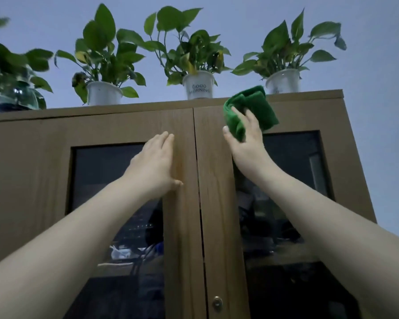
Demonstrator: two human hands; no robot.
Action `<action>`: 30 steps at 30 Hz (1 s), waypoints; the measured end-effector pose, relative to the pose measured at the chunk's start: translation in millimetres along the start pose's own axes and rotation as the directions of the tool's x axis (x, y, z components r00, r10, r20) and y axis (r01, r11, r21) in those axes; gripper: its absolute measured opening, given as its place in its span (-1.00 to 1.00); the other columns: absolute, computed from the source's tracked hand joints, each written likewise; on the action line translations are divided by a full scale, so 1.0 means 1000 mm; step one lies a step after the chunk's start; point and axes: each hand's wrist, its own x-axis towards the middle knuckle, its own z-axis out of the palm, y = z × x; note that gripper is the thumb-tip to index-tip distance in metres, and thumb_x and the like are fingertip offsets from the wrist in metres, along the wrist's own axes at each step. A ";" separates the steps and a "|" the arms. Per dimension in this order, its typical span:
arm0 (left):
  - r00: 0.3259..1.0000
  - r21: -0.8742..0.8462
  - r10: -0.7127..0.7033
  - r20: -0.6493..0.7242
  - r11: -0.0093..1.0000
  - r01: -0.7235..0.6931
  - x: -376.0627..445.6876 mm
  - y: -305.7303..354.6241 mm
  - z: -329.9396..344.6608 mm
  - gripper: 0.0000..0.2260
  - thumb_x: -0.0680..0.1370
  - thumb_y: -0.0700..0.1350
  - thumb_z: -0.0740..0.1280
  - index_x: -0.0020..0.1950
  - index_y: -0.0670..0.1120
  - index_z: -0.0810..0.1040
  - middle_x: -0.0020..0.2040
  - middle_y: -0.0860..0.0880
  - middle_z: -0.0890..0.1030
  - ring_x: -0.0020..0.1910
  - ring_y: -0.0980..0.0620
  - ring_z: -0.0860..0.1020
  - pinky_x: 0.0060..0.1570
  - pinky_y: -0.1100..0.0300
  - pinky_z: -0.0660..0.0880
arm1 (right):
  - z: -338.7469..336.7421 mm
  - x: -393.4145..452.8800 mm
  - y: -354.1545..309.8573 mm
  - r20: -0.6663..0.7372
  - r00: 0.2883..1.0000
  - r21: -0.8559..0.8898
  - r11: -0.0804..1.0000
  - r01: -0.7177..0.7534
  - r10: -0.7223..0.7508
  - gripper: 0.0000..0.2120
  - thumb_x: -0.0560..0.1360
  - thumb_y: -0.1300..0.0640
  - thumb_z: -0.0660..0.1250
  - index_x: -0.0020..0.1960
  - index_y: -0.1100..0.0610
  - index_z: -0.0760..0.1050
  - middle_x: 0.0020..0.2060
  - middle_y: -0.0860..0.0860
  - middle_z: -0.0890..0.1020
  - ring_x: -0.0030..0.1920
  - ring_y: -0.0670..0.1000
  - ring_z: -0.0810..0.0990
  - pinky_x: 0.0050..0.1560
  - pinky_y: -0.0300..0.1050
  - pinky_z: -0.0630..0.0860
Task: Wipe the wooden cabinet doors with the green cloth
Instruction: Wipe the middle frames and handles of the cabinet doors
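Left hand [156, 162]: flat, fingers straight, pressed on the left cabinet door [180, 203] frame. Right hand [245, 132]: gripping the folded green cloth [251, 109] against the right cabinet door [214, 180] at its upper corner; the cloth's long axis runs upper-left to lower-right. Above: potted plants [197, 65] along the cabinet top.

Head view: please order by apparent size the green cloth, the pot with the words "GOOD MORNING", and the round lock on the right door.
1. green cloth, largest
2. pot marked GOOD MORNING, somewhat smaller; it stands farther back, so true size is unsure
3. lock, clearly smallest
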 end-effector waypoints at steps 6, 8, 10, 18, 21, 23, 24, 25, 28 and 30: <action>0.992 0.221 -0.065 0.106 0.974 0.040 0.016 -0.030 0.014 0.25 0.30 0.33 0.50 0.58 -0.11 -0.34 0.59 -0.06 -0.36 0.58 -0.01 -0.28 0.55 -0.06 -0.01 | 0.034 0.032 0.021 0.218 0.957 -0.538 0.795 0.280 -0.189 -0.52 0.58 0.02 0.26 0.48 0.01 0.28 0.58 0.02 0.12 0.57 0.10 0.03 0.55 0.20 -0.06; 0.995 0.233 -0.063 0.084 0.972 0.042 0.019 -0.035 0.020 0.28 0.26 0.37 0.49 0.58 -0.05 -0.36 0.58 -0.06 -0.39 0.57 -0.02 -0.31 0.55 -0.10 -0.06 | 0.036 0.039 0.024 0.248 0.937 -0.619 0.704 0.348 -0.245 -0.61 0.50 -0.07 0.30 0.27 0.05 0.40 0.44 0.04 0.30 0.47 0.15 0.20 0.47 0.23 0.09; 0.997 0.228 -0.052 0.061 0.973 0.037 0.022 -0.041 0.025 0.30 0.22 0.40 0.49 0.57 0.03 -0.37 0.57 -0.04 -0.40 0.56 -0.01 -0.33 0.54 -0.10 -0.09 | 0.032 0.048 0.022 0.225 0.923 -0.677 0.631 0.378 -0.312 -0.66 0.42 -0.17 0.30 0.04 0.04 0.36 0.24 0.04 0.40 0.27 0.16 0.34 0.28 0.19 0.25; 0.999 0.202 -0.005 0.052 0.979 -0.005 0.036 -0.063 0.032 0.39 0.08 0.54 0.41 0.52 0.07 -0.48 0.52 0.09 -0.50 0.52 0.09 -0.41 0.53 -0.15 -0.12 | 0.030 0.074 0.038 0.325 0.836 -0.699 0.483 0.527 -0.442 -0.35 0.33 -0.33 0.09 0.20 0.11 0.42 0.49 0.12 0.28 0.55 0.19 0.09 0.51 0.26 0.04; 0.998 0.177 0.014 0.057 0.984 -0.024 0.038 -0.068 0.035 0.39 0.07 0.55 0.39 0.50 0.09 -0.51 0.49 0.13 -0.54 0.50 0.12 -0.45 0.53 -0.15 -0.12 | 0.035 0.081 0.043 0.316 0.861 -0.698 0.516 0.496 -0.400 -0.17 0.36 -0.37 0.05 0.57 -0.05 0.14 0.63 0.05 -0.01 0.61 0.18 -0.11 0.54 0.29 -0.12; 0.998 0.142 0.036 0.060 0.989 -0.044 0.038 -0.071 0.037 0.38 0.07 0.54 0.40 0.50 0.11 -0.51 0.48 0.16 -0.55 0.48 0.14 -0.47 0.53 -0.15 -0.10 | 0.041 0.085 0.042 0.288 0.891 -0.730 0.522 0.442 -0.350 -0.14 0.39 -0.39 -0.02 0.62 -0.08 -0.01 0.64 0.02 -0.03 0.61 0.18 -0.13 0.53 0.29 -0.18; 0.997 0.125 0.047 0.061 0.991 -0.055 0.039 -0.073 0.038 0.38 0.07 0.54 0.40 0.50 0.12 -0.51 0.48 0.17 -0.55 0.47 0.15 -0.48 0.54 -0.15 -0.08 | 0.046 0.084 0.041 0.276 0.899 -0.739 0.524 0.425 -0.339 -0.14 0.40 -0.39 -0.06 0.62 -0.07 -0.01 0.64 0.02 -0.01 0.61 0.17 -0.12 0.53 0.28 -0.18; 0.996 0.109 0.057 0.063 0.992 -0.063 0.039 -0.073 0.038 0.38 0.06 0.54 0.39 0.49 0.12 -0.51 0.47 0.18 -0.55 0.47 0.17 -0.49 0.54 -0.15 -0.07 | 0.052 0.082 0.039 0.275 0.899 -0.742 0.519 0.424 -0.341 -0.15 0.42 -0.39 -0.08 0.63 -0.04 0.01 0.63 0.01 0.01 0.62 0.16 -0.09 0.53 0.27 -0.17; 0.996 0.073 0.065 0.068 0.995 -0.070 0.038 -0.074 0.037 0.37 0.03 0.56 0.36 0.48 0.16 -0.50 0.47 0.22 -0.54 0.46 0.22 -0.49 0.52 -0.15 -0.01 | 0.069 0.072 0.035 0.323 0.863 -0.721 0.491 0.490 -0.388 -0.16 0.42 -0.33 -0.10 0.62 0.00 0.05 0.63 0.00 0.07 0.61 0.12 -0.01 0.55 0.21 -0.11; 0.995 0.063 0.067 0.068 0.995 -0.072 0.037 -0.073 0.037 0.36 0.00 0.59 0.33 0.46 0.19 -0.51 0.47 0.25 -0.54 0.45 0.24 -0.49 0.51 -0.17 0.01 | 0.069 0.062 0.035 0.378 0.836 -0.695 0.474 0.541 -0.399 -0.20 0.45 -0.30 -0.07 0.63 -0.01 0.06 0.63 -0.02 0.06 0.62 0.10 0.01 0.56 0.18 -0.09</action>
